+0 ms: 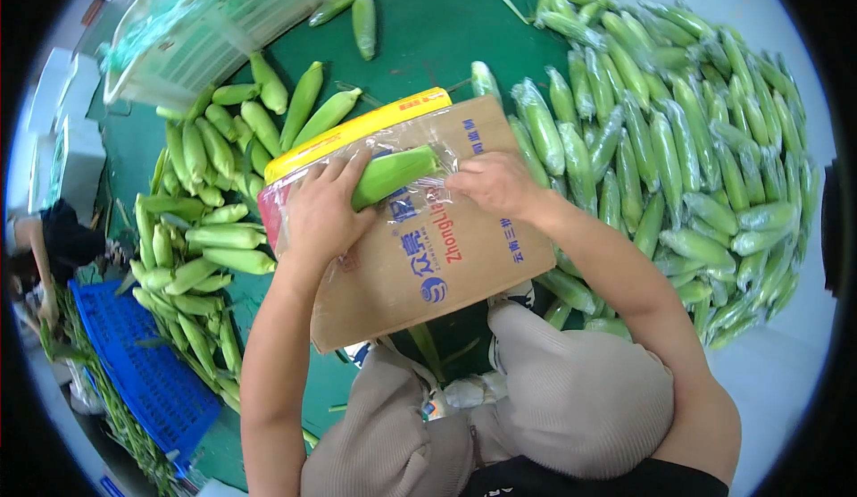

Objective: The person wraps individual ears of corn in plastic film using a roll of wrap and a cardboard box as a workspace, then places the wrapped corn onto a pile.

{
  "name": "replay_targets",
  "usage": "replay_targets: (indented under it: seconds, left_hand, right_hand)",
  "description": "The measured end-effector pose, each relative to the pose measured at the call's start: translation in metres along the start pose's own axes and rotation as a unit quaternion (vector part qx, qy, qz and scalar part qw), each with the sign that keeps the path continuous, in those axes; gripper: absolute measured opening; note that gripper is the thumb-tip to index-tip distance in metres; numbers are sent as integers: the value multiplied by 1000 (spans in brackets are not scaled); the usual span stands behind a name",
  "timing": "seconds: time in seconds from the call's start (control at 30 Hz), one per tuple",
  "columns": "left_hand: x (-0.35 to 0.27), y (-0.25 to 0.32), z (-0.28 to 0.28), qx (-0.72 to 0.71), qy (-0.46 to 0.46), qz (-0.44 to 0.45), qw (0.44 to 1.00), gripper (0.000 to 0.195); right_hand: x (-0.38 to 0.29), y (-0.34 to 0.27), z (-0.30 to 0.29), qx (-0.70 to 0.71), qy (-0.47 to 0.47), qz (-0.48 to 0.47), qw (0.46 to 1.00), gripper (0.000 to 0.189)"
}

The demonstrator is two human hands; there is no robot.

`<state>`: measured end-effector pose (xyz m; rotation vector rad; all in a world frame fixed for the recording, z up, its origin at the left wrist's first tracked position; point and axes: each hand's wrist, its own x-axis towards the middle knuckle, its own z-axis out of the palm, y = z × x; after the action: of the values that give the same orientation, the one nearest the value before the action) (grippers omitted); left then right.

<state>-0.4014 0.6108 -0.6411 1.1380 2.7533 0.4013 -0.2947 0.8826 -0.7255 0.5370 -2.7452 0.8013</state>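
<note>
A green ear of corn in its husk (395,175) lies slanted over a flattened cardboard box (402,256), which rests across my lap. My left hand (328,205) is closed around the lower left end of that ear. At its other end, my right hand (489,179) pinches clear plastic film (438,179) between thumb and fingers. More film is spread on the cardboard under and above the ear. A yellow-edged pack (361,132) lies along the far side of the cardboard.
Unwrapped corn ears (214,142) are heaped at the left, film-wrapped ears (669,135) at the right. A white plastic crate (221,41) stands at the upper left. A blue crate (140,363) is at the lower left; beyond it another person's arm (41,262) shows.
</note>
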Motion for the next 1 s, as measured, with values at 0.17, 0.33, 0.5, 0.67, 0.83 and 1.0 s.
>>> replay_targets:
  seconds: [0.17,0.33,0.5,0.67,0.83,1.0]
  left_hand:
    - [13,2,2,-11,-41,3,999,71]
    - [17,-5,5,-16,-33,48,998,72]
    - [19,-19,10,-37,-28,3,999,71]
    - [-15,-31,19,-114,156,6,981,81]
    - [-86,-11,41,0,180,-190,965,95]
    - [-113,-68,39,47,201,-210,956,32]
  right_hand:
    - [-22,-13,-10,227,121,149,955,17]
    - [46,-28,3,129,133,110,976,14]
    - [85,-49,22,-46,9,-14,999,57]
    - [99,-42,30,-119,-50,-20,991,75]
    - [87,-37,26,-83,-40,35,995,68]
    - [82,-57,6,-52,-36,70,996,64]
